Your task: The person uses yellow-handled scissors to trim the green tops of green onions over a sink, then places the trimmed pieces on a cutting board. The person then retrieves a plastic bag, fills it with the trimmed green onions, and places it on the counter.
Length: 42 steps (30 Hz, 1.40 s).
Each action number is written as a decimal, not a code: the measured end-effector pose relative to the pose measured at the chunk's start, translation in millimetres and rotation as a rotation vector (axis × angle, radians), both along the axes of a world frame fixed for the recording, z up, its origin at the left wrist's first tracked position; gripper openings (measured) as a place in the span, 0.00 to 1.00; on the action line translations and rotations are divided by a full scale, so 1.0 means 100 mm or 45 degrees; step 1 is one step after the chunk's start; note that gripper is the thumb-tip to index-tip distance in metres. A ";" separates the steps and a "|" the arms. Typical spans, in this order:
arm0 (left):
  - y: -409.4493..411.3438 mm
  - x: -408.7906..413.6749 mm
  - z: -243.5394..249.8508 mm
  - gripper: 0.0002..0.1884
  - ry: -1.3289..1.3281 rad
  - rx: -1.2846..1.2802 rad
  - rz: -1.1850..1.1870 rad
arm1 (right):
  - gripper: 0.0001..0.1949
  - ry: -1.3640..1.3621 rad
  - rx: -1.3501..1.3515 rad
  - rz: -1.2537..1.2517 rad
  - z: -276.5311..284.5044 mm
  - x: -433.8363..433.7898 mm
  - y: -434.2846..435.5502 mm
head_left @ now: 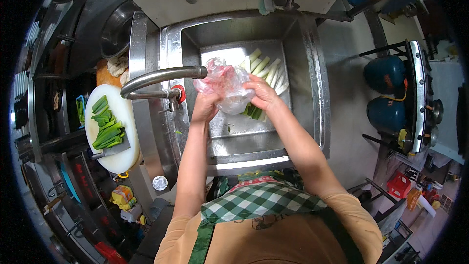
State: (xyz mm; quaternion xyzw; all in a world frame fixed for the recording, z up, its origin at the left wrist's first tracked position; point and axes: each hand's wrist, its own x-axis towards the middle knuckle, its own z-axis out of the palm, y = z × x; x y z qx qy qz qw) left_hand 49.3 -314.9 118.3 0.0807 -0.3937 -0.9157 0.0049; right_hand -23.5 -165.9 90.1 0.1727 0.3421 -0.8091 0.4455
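A clear plastic bag (234, 99) with pinkish-red contents, perhaps raw meat, is held over a stainless steel sink (253, 143). My left hand (206, 108) grips its lower left side, below the end of the curved metal faucet (165, 74). At the bag's right edge, my right hand (261, 91) pinches the plastic between thumb and fingers. White leek stalks (273, 69) lie in the sink behind and to the right of the bag, and some green leaf ends show beneath it. What exactly is inside the bag cannot be told.
Left of the sink, a white oval cutting board (117, 167) bears cut green leaves (106, 126) and a cleaver (122, 146). A metal bowl (115, 31) stands farther back. Two gas cylinders (384, 75) stand under a stove (417, 99) at the right.
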 end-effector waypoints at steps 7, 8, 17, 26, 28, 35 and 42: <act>-0.03 0.28 -0.56 0.30 -0.334 0.506 0.098 | 0.34 0.582 -0.045 -0.442 0.12 0.04 -0.02; 0.02 0.31 -0.56 0.25 -0.285 0.616 0.009 | 0.32 0.591 -0.051 -0.474 0.09 0.03 -0.04; 0.25 0.13 -0.52 0.18 -0.371 -0.008 0.119 | 0.14 0.974 1.182 -0.152 -0.11 0.00 -0.02; -0.01 -0.16 -0.40 0.22 -0.144 0.534 0.341 | 0.46 1.614 1.625 0.557 -0.03 0.45 0.25; -0.04 -0.13 -0.36 0.19 -0.023 0.675 0.292 | 0.44 1.390 1.737 0.778 -0.12 0.41 0.34; 0.14 -0.02 -0.33 0.27 -0.084 0.125 0.173 | 0.20 1.172 0.914 -0.007 -0.01 0.05 0.05; 0.11 0.06 -0.06 0.27 -0.290 0.017 0.163 | 0.20 1.528 1.250 0.024 -0.02 -0.21 -0.08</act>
